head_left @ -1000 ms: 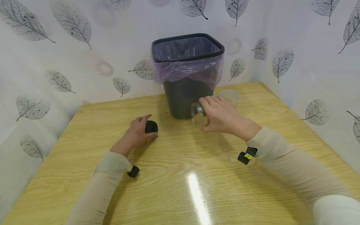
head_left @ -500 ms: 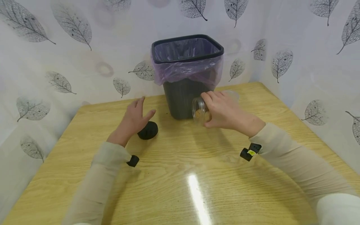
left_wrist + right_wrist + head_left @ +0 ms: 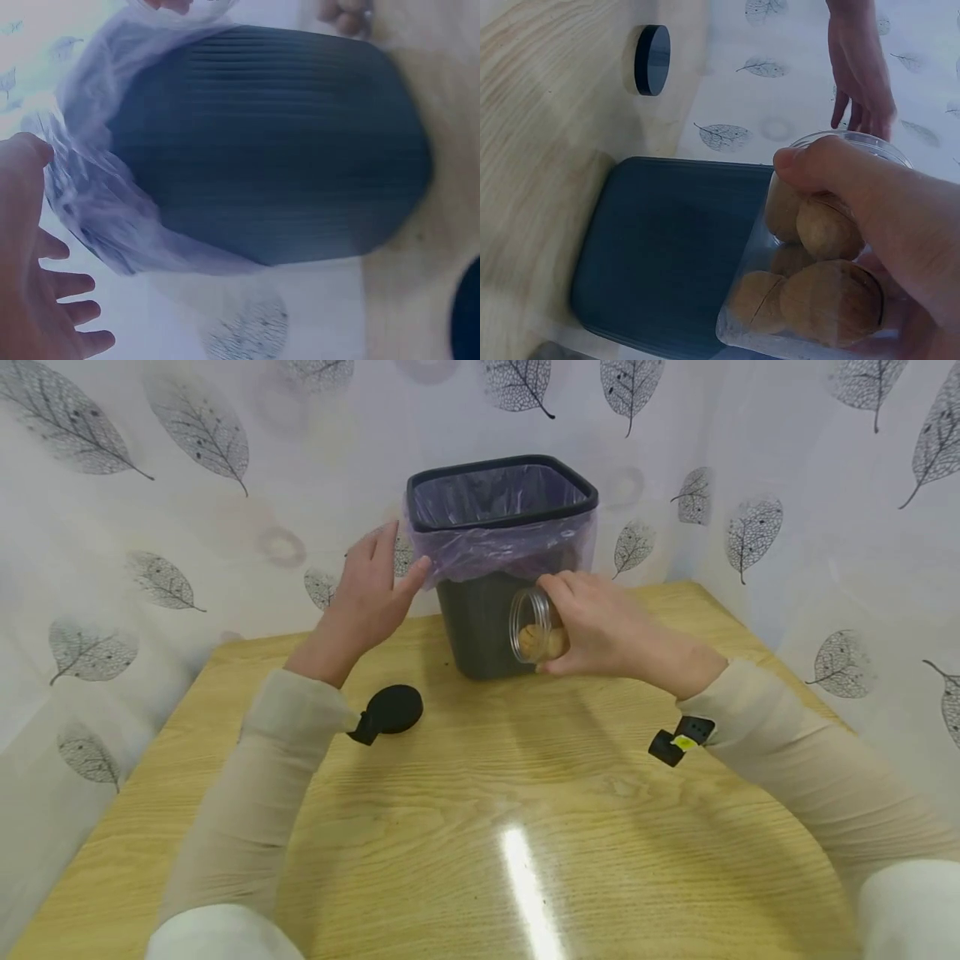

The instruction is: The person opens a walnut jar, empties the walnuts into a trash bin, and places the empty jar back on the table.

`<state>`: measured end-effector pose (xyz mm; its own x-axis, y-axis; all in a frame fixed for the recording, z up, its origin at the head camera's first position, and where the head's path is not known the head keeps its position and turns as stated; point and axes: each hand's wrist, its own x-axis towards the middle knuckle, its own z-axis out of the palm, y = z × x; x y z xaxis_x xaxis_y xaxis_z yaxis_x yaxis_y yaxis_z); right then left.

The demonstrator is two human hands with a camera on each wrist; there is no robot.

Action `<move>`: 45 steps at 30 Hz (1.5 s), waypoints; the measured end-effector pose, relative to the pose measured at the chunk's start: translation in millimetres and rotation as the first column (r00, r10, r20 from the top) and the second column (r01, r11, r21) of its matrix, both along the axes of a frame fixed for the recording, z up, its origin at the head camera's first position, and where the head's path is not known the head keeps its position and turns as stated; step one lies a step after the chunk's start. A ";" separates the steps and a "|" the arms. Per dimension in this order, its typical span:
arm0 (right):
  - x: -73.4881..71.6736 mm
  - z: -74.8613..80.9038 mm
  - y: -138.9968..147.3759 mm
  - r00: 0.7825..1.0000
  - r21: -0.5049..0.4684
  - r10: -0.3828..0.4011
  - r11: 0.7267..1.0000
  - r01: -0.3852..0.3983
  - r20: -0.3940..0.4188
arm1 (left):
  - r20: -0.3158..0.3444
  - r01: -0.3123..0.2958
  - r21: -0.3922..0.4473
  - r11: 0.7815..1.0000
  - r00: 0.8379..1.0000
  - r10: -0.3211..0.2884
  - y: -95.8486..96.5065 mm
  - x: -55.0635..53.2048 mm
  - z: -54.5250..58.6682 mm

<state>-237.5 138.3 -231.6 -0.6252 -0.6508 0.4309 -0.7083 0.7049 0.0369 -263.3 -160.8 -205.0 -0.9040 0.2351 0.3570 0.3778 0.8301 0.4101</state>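
My right hand [image 3: 611, 627] grips a clear jar [image 3: 542, 627] tipped on its side, its open mouth facing left, in front of the bin. Several round brown nuts [image 3: 831, 300], some with a dark slit, lie inside it. My left hand [image 3: 369, 597] is raised at the left of the dark grey waste bin [image 3: 480, 627], fingers extended and holding nothing. In the left wrist view its thumb is right at the purple bin liner [image 3: 97, 172] folded over the rim. A flat black round lid [image 3: 397, 708] lies on the table below the left hand.
The bin stands upright near the back edge of the wooden table [image 3: 450, 860], against a white curtain [image 3: 285, 468] with a leaf print. The curtain also borders the table at both sides.
My left hand has let go of the black lid and moved up and forward to the bin's left rim. My right hand has lifted the jar slightly.
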 end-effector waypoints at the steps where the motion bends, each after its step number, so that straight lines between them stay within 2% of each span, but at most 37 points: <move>1: 0.1 3.0 0.1 1.000 0.001 -0.001 1.000 0.001 0.002 | -0.004 0.004 -0.003 1.000 1.000 -0.004 3.6 -0.8 5.5; 8: 0.4 24.0 -0.5 0.999 0.026 -0.021 0.999 0.022 -0.044 | 0.045 -0.006 -0.061 0.998 0.999 0.009 25.5 -12.6 34.5; 15: -1.1 43.7 -0.7 0.997 0.060 -0.021 0.998 0.026 -0.077 | 0.105 -0.016 -0.122 0.992 0.994 0.029 39.3 -28.7 50.0; 24: 2.4 76.2 1.6 0.998 0.073 -0.030 0.997 0.034 -0.057 | 0.210 -0.043 -0.155 0.987 0.975 0.075 52.3 -43.9 60.5; 31: -0.6 104.4 5.0 0.996 0.078 -0.056 0.995 0.061 -0.065 | 0.232 -0.033 -0.210 0.977 0.969 0.082 59.6 -50.6 64.7; 38: -15.7 131.6 5.8 0.987 0.110 -0.153 0.981 0.159 -0.056 | 0.255 -0.059 -0.267 0.962 0.958 0.130 64.0 -58.3 70.2; 45: -39.0 146.3 0.4 0.972 0.173 -0.222 0.957 0.233 -0.082 | 0.271 -0.033 -0.353 0.935 0.953 0.136 64.2 -62.6 71.2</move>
<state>-276.5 138.6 -85.3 -0.7421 -0.5646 0.3613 -0.5223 0.8249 0.2162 -325.9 -96.6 -133.7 -0.9768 0.2142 -0.0083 0.2094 0.9617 0.1769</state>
